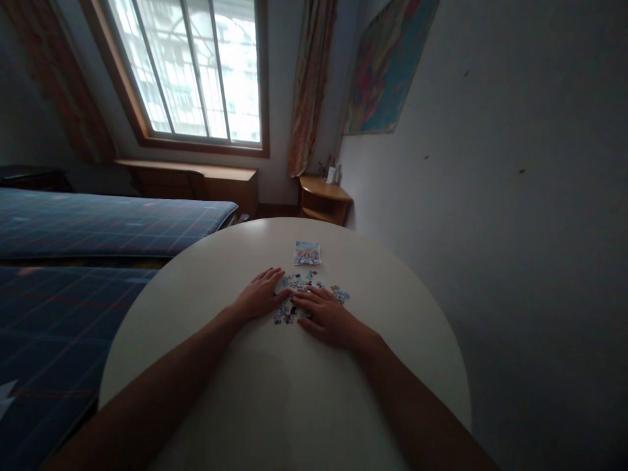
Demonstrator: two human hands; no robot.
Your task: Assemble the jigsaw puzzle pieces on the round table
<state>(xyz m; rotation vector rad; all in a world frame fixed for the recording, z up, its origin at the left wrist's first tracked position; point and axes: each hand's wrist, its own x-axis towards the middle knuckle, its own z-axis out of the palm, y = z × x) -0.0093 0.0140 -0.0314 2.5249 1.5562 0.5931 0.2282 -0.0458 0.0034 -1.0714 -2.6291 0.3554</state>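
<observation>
A scatter of small colourful jigsaw pieces (299,284) lies on a round white table (235,392). My left hand (259,296) lies flat on the table at the left edge of the pieces, fingers stretched out and touching them. My right hand (328,317) lies palm down over the pieces' right part, fingers spread and pointing left, hiding some pieces beneath it. The fingertips of both hands nearly meet over the pile. Just beyond the pieces lies a small printed picture card (307,252).
A bed with a blue checked cover (98,222) runs along the left. A window (196,72) with curtains is at the back, a low wooden corner shelf (324,199) beside it. A grey wall with a map poster (387,65) stands on the right.
</observation>
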